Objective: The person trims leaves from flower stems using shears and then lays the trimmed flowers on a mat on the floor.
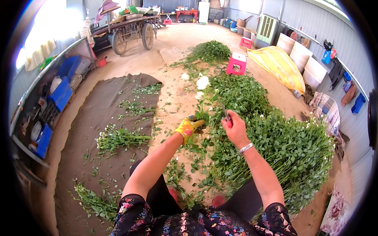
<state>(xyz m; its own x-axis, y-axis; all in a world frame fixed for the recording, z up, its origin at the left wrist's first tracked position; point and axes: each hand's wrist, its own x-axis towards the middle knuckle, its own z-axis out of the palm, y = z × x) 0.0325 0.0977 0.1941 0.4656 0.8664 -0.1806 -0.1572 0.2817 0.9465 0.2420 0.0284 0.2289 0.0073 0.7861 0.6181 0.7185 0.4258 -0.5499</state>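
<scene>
My left hand (190, 126), in a yellow patterned glove, is closed round the stem of a white-flowered cutting. Several white blooms (202, 83) stand above the glove, with green leaves around and below it. Just to the right, my bare right hand (236, 129), a silver bracelet on its wrist, grips a small red-handled tool (228, 118). Its upper end points toward the leaves, but its exact kind is hard to make out. Close beside that hand lies a large heap of leafy stems (275, 145) with small white buds along its right edge.
A brown cloth (102, 114) on the left bears small bunches of cut stems (120, 139). Another leafy pile (210, 51) and a pink-and-white stool (236, 63) stand ahead. Blue crates (61, 94) line the left wall; a wooden cart (132, 33) stands beyond. Loose leaves litter the floor.
</scene>
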